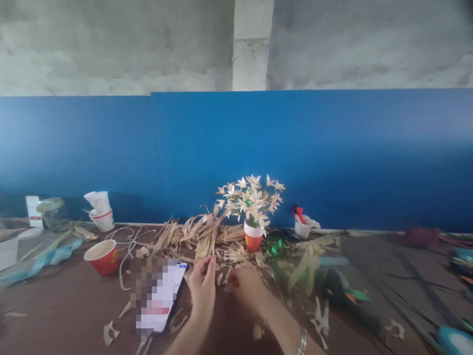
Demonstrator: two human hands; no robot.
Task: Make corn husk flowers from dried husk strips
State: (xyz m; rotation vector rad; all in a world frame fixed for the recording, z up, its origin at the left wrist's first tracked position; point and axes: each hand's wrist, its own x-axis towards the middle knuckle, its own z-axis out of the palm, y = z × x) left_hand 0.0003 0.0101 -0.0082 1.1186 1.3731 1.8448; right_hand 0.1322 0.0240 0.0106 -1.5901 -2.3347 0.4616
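Observation:
My left hand (pixel 202 286) is raised over the brown table (pixel 66 305), thumb and fingers pinched on a thin pale strip of dried husk (pixel 213 256). My right hand (pixel 247 288) lies just to its right with fingers curled closed over small husk scraps; what it holds is hidden. A heap of dried husk strips (pixel 195 234) lies right behind both hands. Behind the heap, a red and white cup (pixel 253 237) holds a bunch of pale handmade flowers (pixel 251 197).
A phone (pixel 160 296) lies left of my left hand. A red paper cup (pixel 103 256) and white cable (pixel 127 239) lie further left, a glass jar (pixel 53 213) at far left. Green ribbon (pixel 275 246), a dark glue gun (pixel 342 291) and scraps lie right. A blue wall (pixel 295 158) backs the table.

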